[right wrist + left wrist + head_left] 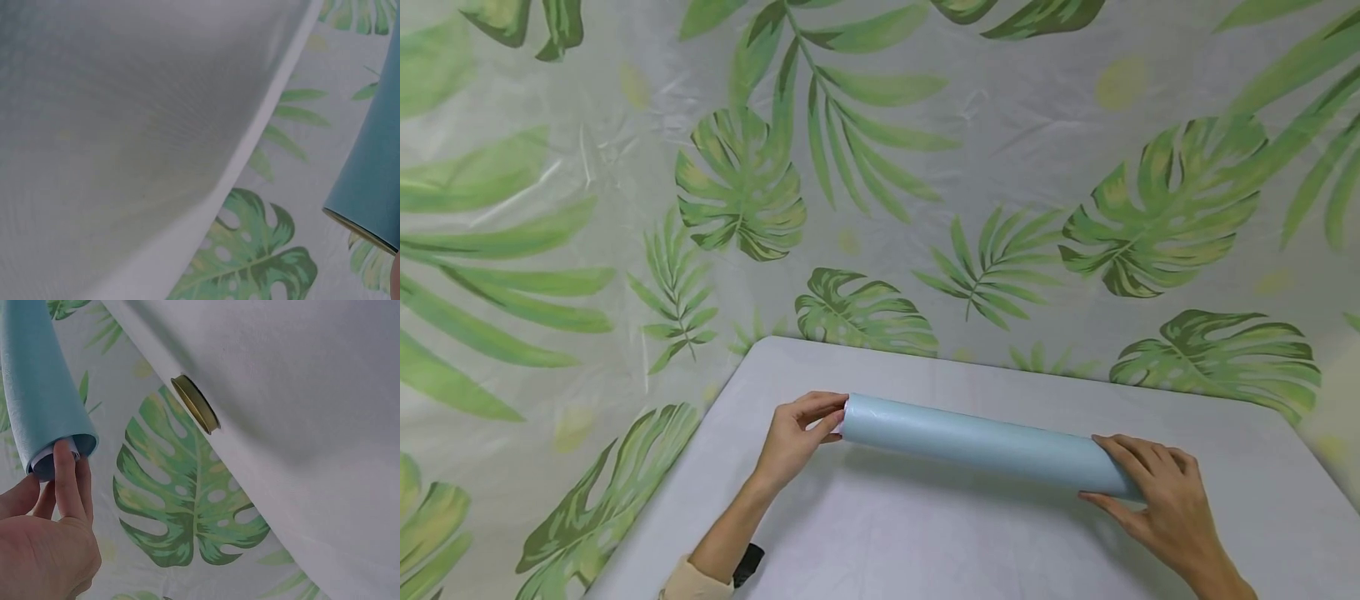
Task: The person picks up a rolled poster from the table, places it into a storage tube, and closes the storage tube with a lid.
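Observation:
A long light-blue rolled sheet (977,442) is held level between both hands, over the white tabletop (880,525). My left hand (797,437) pinches the roll's left end; in the left wrist view, fingertips reach into the open end (90,445), where a white inner layer shows. At the other end, my right hand (1165,492) grips the roll, fingers over the top and thumb along the underside. In the right wrist view the roll (372,169) shows at the right edge, its end rim thin and layered, and only a sliver of hand appears.
A leaf-patterned sheet (865,167) covers the wall behind and the area left of the table. A gold ring-shaped thing (195,403) appears at the table's edge in the left wrist view. Beside my left sleeve (696,581) is a small black object (748,565).

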A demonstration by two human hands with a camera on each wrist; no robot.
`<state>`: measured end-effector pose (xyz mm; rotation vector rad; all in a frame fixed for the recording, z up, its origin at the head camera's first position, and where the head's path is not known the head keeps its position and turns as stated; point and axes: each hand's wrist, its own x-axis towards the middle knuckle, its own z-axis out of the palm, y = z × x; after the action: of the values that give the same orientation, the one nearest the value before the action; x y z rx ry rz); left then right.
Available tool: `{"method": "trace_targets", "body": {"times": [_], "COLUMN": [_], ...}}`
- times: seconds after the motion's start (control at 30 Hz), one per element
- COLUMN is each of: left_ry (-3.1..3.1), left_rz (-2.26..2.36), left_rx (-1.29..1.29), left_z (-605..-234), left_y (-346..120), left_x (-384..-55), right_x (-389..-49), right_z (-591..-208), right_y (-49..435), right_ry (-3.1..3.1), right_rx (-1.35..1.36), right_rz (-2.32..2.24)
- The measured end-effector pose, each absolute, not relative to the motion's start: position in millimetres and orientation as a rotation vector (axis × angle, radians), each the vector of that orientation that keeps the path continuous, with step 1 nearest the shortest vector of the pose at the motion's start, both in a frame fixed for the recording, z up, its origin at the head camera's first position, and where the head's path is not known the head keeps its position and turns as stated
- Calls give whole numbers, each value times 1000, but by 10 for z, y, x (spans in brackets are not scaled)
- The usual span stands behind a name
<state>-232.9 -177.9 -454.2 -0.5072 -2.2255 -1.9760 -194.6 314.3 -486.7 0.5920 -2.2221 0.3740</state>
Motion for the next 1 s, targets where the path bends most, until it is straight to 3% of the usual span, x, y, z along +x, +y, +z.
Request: {"method": "trace_targets", "body": {"times": [0.63,1.0], "left_ry": [-2274,-2853], "left_rz": [-1939,-1131], "left_rx": [-452,-266], "left_z": [-4560,-4721], "left_y": [-1849,-2047], "left_x": [-2369,-2801], "right_x": [-1874,-1882], "right_z": [-4842,-4797], "right_y": [3184,3299], "right_ry": [-2223,-2089], "right_rx": [572,545], "right_rz": [349,330]}}
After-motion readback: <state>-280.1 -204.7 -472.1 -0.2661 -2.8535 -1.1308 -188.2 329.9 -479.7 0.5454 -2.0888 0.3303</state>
